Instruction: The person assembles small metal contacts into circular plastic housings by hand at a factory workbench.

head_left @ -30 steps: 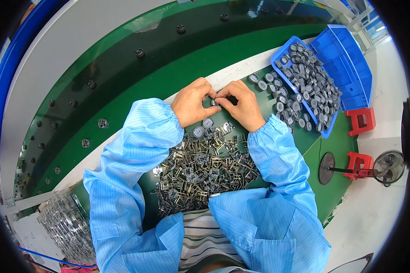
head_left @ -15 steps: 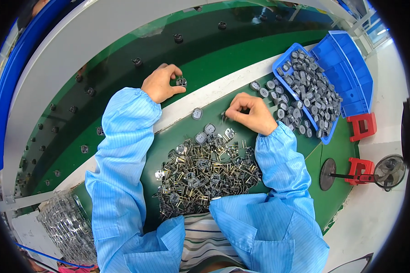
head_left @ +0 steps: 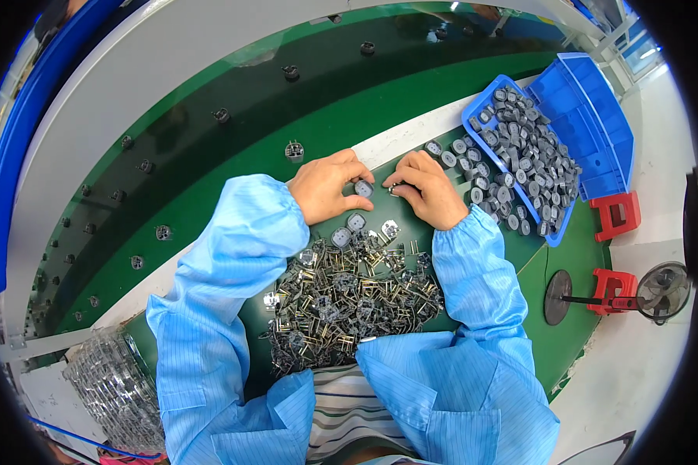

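Note:
My left hand (head_left: 329, 187) holds a round grey plastic cap (head_left: 363, 187) between thumb and fingertips. Facing it, my right hand (head_left: 428, 190) pinches a small dark part with metal pins (head_left: 395, 188), partly covered by the fingers. The two hands are close together but apart, above the far side of the green worktop. Two more grey caps (head_left: 340, 237) lie just below my left hand, beside a heap of pinned metal parts (head_left: 353, 302). Beyond my left hand, an assembled piece with upright pins (head_left: 294, 151) sits on the green conveyor belt.
A white ledge (head_left: 399, 143) divides worktop from belt, which carries several scattered pieces (head_left: 222, 115). At right, a blue bin (head_left: 473, 128) spills grey caps onto the worktop. Red stools (head_left: 617, 217) and a fan (head_left: 662, 293) stand further right; stacked clear trays (head_left: 112, 380) lie lower left.
My left hand has let go of a piece on the belt, come back toward the right hand and picked up a grey cap from the worktop. Pieces on the belt have shifted left.

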### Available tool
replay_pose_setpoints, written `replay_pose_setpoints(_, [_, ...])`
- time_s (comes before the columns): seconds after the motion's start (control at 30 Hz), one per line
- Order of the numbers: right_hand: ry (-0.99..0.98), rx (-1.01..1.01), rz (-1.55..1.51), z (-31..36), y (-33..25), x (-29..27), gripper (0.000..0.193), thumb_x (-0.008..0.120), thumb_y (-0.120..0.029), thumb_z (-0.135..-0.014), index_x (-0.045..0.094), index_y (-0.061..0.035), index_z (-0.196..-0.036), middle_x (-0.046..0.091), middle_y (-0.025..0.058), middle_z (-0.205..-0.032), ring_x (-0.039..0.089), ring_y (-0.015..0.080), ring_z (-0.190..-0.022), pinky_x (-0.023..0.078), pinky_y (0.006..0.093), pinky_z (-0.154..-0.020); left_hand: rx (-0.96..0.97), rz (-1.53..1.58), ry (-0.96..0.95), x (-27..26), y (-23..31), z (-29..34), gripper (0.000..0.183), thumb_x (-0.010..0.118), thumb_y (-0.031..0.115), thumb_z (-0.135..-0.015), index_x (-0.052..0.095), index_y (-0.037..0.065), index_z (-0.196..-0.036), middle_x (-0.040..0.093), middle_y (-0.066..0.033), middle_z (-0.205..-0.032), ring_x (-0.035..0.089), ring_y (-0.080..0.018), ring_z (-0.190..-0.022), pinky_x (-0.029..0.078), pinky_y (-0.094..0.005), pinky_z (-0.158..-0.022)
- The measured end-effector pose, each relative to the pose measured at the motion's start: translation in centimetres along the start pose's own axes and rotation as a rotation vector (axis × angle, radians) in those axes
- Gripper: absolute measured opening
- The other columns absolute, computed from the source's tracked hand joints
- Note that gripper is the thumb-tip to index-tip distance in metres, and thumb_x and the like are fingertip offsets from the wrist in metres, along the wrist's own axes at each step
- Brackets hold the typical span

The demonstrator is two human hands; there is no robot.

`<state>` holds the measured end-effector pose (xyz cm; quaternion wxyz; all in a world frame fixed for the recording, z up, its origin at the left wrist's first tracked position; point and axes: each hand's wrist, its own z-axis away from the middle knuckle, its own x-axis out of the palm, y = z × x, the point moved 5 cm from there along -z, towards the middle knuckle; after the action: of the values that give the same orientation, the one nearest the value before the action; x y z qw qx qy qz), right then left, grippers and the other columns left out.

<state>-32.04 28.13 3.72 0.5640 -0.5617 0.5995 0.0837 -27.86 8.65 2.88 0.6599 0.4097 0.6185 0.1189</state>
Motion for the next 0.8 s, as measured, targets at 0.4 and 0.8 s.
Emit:
replay_pose_setpoints(0.4, [0.147,0.215,-0.273,-0.7,-0.2,2.4,0.013,0.081,-0.007,-0.084,0.069,-0.0038,-0.089,0.066,0.0042,-0.092,0.060,0.0189,-0.093,0.047,0.0327,-0.080,-0.020,0.013,0.169,1.0,-0.3,0.2,0.039,0.093,0.024,-0.073,0.068,0.005,-0.097,0.067,-0.0072,-0.092,0.068,-0.0226,-0.086,0.056,-0.0353,-0.075])
replay_pose_setpoints(0.8, [0.198,0.132,-0.139,-0.6,-0.7,2.6,0.018,0.082,-0.011,-0.080,0.065,-0.0083,-0.084,0.061,0.0044,-0.089,0.059,0.0267,-0.093,0.042,0.0403,-0.083,-0.005,0.022,0.217,1.1,-0.3,0.2,0.037,0.092,0.022,-0.073,0.068,0.005,-0.093,0.068,-0.0084,-0.092,0.068,-0.0229,-0.081,0.056,-0.0357,-0.072])
